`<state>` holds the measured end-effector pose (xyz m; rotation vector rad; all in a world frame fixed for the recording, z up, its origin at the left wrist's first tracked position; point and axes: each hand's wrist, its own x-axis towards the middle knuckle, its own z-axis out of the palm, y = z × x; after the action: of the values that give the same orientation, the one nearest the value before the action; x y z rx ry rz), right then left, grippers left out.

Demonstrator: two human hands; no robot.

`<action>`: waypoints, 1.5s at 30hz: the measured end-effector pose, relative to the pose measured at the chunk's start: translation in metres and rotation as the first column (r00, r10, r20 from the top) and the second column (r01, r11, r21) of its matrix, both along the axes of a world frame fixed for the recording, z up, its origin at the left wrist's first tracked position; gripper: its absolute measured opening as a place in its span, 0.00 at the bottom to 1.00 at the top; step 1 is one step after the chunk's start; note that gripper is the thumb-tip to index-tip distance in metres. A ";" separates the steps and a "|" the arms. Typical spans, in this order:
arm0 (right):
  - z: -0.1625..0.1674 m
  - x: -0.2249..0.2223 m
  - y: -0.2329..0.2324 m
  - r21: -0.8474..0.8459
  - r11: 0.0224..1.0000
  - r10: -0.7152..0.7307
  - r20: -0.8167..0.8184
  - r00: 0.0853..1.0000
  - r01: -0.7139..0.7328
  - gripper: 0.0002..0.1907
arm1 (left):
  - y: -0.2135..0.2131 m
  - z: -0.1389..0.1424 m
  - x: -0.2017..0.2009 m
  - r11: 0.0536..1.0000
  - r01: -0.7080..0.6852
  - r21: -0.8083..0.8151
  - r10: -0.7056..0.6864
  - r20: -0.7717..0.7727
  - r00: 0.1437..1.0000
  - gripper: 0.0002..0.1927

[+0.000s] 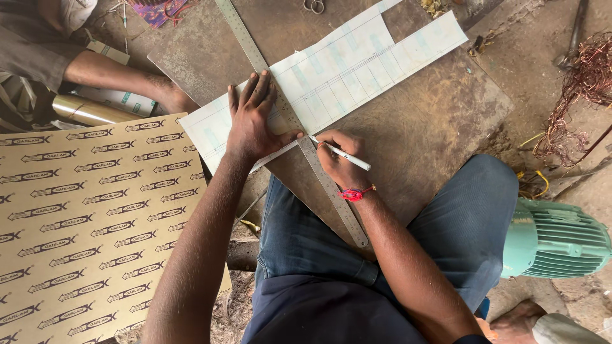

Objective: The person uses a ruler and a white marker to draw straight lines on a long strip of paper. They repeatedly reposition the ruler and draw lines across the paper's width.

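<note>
While a long steel ruler (290, 121) is laid slantwise across a pale sheet of ruled paper (347, 67), it is pressed flat by the left hand (254, 121), whose fingers are spread apart and rest partly on the ruler and partly on the paper beside it. A white pen (341, 153) is gripped in the right hand (339, 159), the fingers being closed around its barrel, and its tip is set against the ruler's edge at the lower border of the paper, just beside the left thumb. A red thread band (354, 193) is worn at the right wrist. Paper and ruler are carried by a worn brown board (440, 121), which serves as the worktop and is propped over the person's knees, clad in blue trousers (459, 223).

To the left, a large tan sheet printed with repeated dark marks (89, 223) is spread out, touching the corner of the paper. Beyond it, another person's arm (121, 79) is seen, near a shiny metallic roll (89, 111). At the right, a green ribbed motor housing (554, 239) stands near the knee, and a tangle of copper wire (580, 89) lies on the ground well apart from the board. A pair of scissors (313, 6) is partly visible at the board's far edge.
</note>
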<state>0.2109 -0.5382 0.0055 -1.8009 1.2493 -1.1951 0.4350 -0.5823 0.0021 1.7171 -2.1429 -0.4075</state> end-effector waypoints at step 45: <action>0.021 -0.004 0.062 -0.172 0.978 0.057 -0.325 0.944 -0.118 0.29 | 0.002 0.002 0.006 0.999 -0.022 -0.032 0.016 -0.172 0.985 0.48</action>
<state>0.2071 -0.4758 0.0269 -2.2377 1.2461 -1.0291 0.4412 -0.5803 0.0043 1.6203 -1.9981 -0.4923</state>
